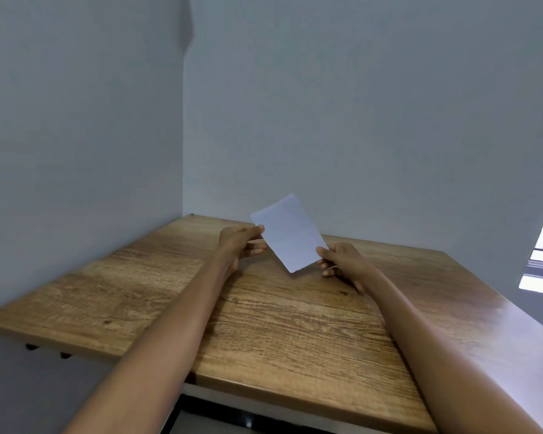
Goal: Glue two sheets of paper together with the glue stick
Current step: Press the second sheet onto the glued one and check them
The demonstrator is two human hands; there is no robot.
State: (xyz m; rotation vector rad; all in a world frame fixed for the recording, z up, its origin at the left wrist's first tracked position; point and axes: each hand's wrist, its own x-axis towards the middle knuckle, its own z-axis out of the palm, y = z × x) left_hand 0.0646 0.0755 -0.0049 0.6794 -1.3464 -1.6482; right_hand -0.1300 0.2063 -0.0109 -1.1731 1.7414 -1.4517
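Paper held up between both hands over the table.
The left hand pinches the white paper at its left edge; the right hand grips its lower right corner, above the wooden table.

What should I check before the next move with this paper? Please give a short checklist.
1. White paper held by both hands: ok, left hand at upper edge, right hand at lower edge.
2. Paper off the wooden table: ok, raised and tilted.
3. Two sheets present: cannot tell, looks like one piece.
4. Glue stick within reach: not ok, none in view.
5. Glue already applied: cannot tell.
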